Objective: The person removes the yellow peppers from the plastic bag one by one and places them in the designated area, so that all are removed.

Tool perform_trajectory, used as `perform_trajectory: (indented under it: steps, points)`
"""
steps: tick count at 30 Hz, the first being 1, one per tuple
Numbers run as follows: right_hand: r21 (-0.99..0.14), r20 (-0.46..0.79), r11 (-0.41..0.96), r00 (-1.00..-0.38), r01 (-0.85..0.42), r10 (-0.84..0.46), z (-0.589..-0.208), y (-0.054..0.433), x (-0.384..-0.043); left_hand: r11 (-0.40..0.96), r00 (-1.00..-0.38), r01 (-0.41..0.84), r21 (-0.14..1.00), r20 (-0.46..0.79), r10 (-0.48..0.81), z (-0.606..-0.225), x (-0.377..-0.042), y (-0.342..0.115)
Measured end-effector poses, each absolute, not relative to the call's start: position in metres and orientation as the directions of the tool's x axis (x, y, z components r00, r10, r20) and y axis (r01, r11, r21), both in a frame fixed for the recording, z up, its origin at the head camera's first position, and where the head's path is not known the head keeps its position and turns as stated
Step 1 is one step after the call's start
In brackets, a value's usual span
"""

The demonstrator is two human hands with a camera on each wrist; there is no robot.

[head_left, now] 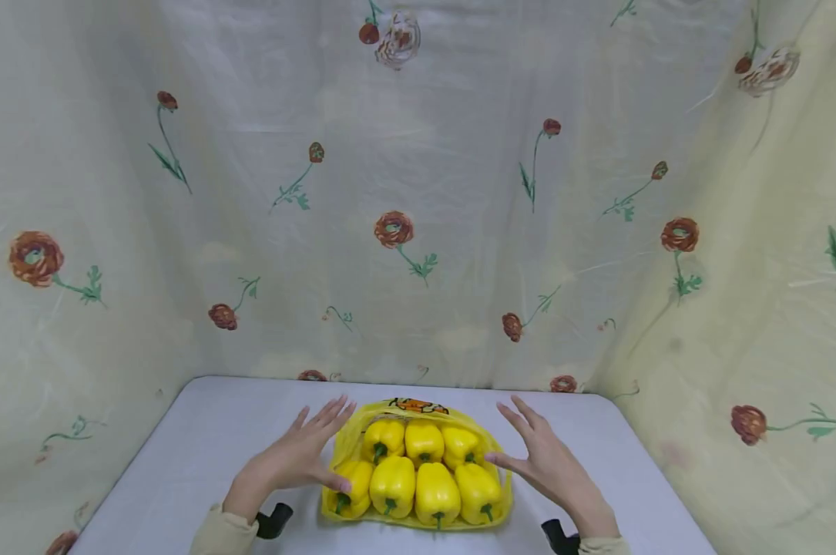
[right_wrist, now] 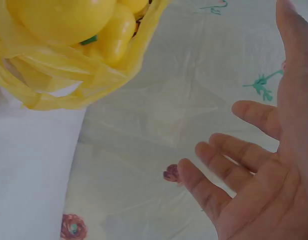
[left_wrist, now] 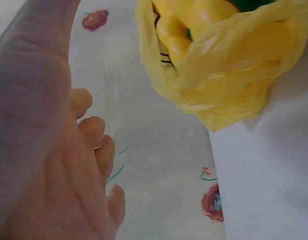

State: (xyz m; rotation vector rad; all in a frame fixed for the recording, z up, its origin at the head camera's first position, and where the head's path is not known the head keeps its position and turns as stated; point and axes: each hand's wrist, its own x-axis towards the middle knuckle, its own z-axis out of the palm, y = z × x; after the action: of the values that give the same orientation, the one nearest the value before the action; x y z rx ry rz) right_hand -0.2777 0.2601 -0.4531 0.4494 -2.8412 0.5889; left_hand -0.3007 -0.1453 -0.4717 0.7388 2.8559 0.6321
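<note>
Several yellow bell peppers (head_left: 393, 486) with green stems lie in two rows inside a thin yellow plastic bag (left_wrist: 219, 95), its mouth spread wide toward me. Orange and black print shows on the bag's far edge. On the left, my left hand (head_left: 300, 453) is held with fingers spread, and its thumb overlaps the front left pepper in the head view. My right hand (head_left: 555, 466) is by the bag's right side, fingers apart, thumb pointing at the bag. Both wrist views show the palms with nothing held, apart from the bag.
The bag sits on a white table (head_left: 251, 408) with rounded far corners. Pale floral sheeting (head_left: 445, 308) hangs behind the table and along both sides. Black straps or mounts (head_left: 275, 521) stick out at both wrists, beside beige sleeves (head_left: 225, 532).
</note>
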Motion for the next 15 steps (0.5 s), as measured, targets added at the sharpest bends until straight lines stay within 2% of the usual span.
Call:
perform_trajectory:
  steps: [7, 15]
  points:
    - [-0.450, 0.162, 0.851, -0.962, -0.272, -0.222, -0.469, 0.265, -0.279, 0.766, -0.856, 0.436, 0.473, -0.043, 0.515, -0.492, -0.301, -0.148]
    - [-0.654, 0.093, 0.724, -0.973, -0.219, -0.210, -0.489, 0.268, -0.282, 0.716, -0.833, 0.447, 0.537, -0.042, 0.552, -0.507, -0.300, -0.152]
